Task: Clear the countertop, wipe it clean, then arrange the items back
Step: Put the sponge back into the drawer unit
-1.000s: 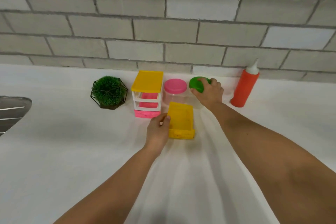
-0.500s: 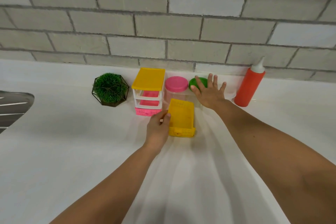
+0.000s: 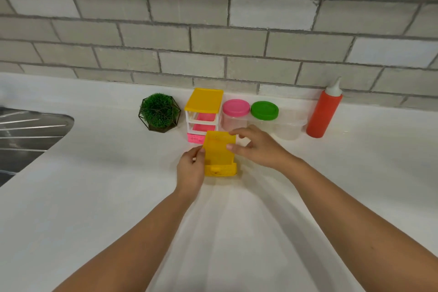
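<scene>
Switching off green-lid jar (image 3: pixel 264 110), right grip (image 3: pixel 258 147) now pinches right edge of yellow drawer (image 3: pixel 219 152); left grip (image 3: pixel 190 168) pinches left edge; drawer on white surface (image 3: pixel 94 173) just before drawer rack (image 3: pixel 203 111); jar set by wall; putting-back likely near end.

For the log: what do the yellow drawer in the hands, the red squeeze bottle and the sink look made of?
Yellow drawer: likely moulded plastic, opaque and slightly glossy, with uniform colour and a dotted front.
Red squeeze bottle: probably soft plastic, smooth, with a white cone nozzle.
Sink: looks like stainless steel, with streaky reflections and pressed ribs.
</scene>
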`<state>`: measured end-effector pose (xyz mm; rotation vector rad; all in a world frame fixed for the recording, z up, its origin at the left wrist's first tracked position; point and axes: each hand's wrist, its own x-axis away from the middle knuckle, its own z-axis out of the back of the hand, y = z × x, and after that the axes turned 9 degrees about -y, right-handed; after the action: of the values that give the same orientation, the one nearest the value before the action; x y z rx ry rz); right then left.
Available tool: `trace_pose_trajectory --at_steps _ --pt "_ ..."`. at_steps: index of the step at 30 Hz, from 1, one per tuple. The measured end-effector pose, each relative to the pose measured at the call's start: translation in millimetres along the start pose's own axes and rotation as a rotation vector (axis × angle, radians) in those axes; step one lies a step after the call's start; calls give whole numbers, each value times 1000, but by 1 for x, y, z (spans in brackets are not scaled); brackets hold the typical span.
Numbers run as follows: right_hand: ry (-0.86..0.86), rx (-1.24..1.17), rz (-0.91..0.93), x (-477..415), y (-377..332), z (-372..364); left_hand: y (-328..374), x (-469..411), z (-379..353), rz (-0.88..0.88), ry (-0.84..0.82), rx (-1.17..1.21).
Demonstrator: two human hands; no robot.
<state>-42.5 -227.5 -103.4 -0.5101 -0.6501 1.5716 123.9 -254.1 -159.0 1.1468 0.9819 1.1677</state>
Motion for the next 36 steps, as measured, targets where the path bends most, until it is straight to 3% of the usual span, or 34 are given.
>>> trace_pose_trajectory --at_steps 3,8,26,30,36 --pt "-87 -12 45 8 -9 -24 2 2 14 -2 51 20" --pt "-14 -18 22 -6 -20 -53 4 -10 33 8 74 76" --pt "230 53 -20 -41 -20 -71 -11 -62 47 15 -166 133" --pt "256 -71 -95 -55 -20 -71 -18 -72 58 44 -245 43" --pt "345 -122 -62 -83 -16 -69 -26 -97 69 -71 -319 -144"
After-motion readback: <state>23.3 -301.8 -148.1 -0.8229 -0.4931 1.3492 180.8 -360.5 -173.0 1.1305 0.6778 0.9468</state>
